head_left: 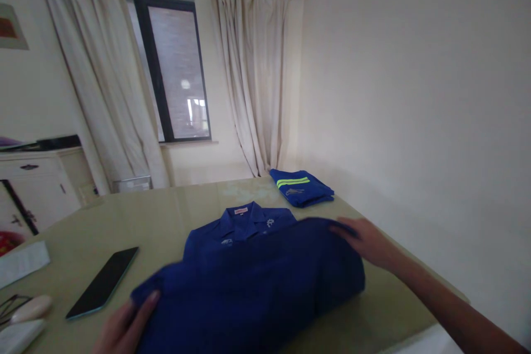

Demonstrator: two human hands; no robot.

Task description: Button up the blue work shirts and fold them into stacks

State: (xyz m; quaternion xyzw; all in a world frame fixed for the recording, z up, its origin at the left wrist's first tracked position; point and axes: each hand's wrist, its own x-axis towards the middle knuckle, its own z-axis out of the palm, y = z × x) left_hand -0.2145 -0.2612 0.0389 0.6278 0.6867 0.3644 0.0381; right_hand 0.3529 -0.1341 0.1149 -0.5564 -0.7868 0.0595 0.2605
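Note:
A large blue piece of cloth, which looks like work trousers or another garment (257,276), is stretched between my two hands above the table. My left hand (128,323) pinches its near left corner, thumb on top. At the far right corner my right hand (360,238) grips the edge, fingers closed over it. Behind and partly under the cloth lies a blue work shirt (240,227), collar away from me, with a white label inside the collar and small pale emblems on the chest. The cloth hides the shirt's lower part.
A folded blue garment with yellow-green stripes (302,188) lies at the table's (166,221) far right corner, near the wall. On the left are a dark tablet (103,282), a pale computer mouse (32,308), glasses (12,305) and a white paper or packet (25,263).

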